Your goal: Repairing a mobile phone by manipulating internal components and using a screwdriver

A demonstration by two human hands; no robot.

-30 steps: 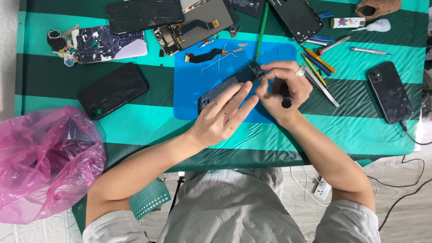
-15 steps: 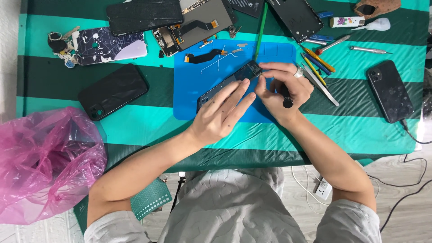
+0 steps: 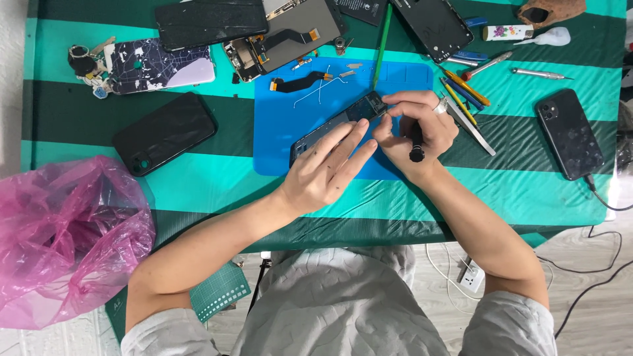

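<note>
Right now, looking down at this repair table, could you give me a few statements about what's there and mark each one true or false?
1. The opened phone frame lies on a blue mat. True.
2. The right hand holds a dark-handled tool. True.
3. The left hand rests on the pink plastic bag. False: it steadies the phone frame; the bag sits apart at the table's left corner.
4. The black phone at the right edge has a cable plugged in. True.
5. The tablecloth is plain red. False: it is striped green and teal.
</note>
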